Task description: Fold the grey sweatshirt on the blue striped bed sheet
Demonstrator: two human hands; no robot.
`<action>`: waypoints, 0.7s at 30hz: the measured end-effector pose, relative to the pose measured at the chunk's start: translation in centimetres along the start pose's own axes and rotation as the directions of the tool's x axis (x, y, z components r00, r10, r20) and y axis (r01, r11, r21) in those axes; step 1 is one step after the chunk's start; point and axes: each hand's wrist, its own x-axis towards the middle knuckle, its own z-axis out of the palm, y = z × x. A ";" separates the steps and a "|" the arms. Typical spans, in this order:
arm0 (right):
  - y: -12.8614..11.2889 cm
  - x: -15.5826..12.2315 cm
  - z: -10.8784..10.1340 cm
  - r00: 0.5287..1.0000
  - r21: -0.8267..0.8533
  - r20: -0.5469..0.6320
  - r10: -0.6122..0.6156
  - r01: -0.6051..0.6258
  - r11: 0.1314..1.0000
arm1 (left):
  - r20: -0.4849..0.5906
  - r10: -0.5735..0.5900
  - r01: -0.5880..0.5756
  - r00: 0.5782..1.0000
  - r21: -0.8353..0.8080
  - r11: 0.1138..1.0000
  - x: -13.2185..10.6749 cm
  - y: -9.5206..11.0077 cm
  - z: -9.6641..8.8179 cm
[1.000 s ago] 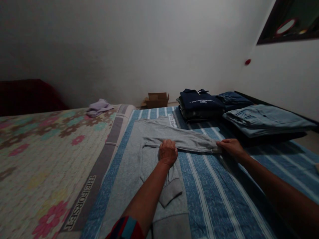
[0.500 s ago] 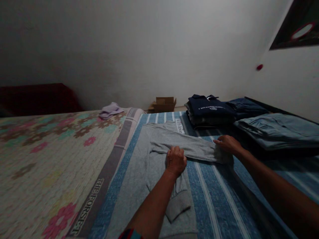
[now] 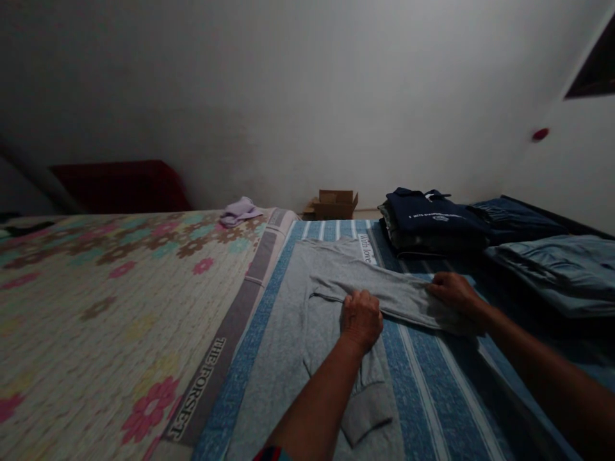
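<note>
A grey long-sleeved top (image 3: 278,339) lies spread on the blue striped bedspread, partly folded. One of its sleeves runs down over the body, with its cuff (image 3: 368,410) near the front. The other sleeve (image 3: 403,294) stretches out to the right across the stripes. My left hand (image 3: 361,319) is closed on the fabric around where the sleeves meet the body; its fingertips are hidden. At the outstretched sleeve's far part, my right hand (image 3: 454,291) pinches the cloth between thumb and fingers.
Dark folded clothes (image 3: 435,221) are stacked at the back right, beside folded light-blue jeans (image 3: 562,272). A lilac cloth (image 3: 240,211) rests on the floral quilt (image 3: 158,307) at left. A cardboard box (image 3: 336,205) stands by the wall.
The view has turned slightly left, so everything sits further right. My right hand has come slightly nearer along the sleeve. My left hand stays at the same spot on the top.
</note>
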 end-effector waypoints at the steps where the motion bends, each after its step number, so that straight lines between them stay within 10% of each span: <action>1: 0.1 0.0 -0.1 1.000 -0.008 -0.008 -0.012 0.012 1.000 | 0.012 -0.002 0.002 1.000 0.001 1.000 0.0 0.1 0.0; 21: 1.1 0.0 0.9 0.998 -0.192 0.029 0.052 -0.045 0.980 | 0.131 -0.038 0.043 0.991 -0.036 0.998 -0.2 0.5 -0.9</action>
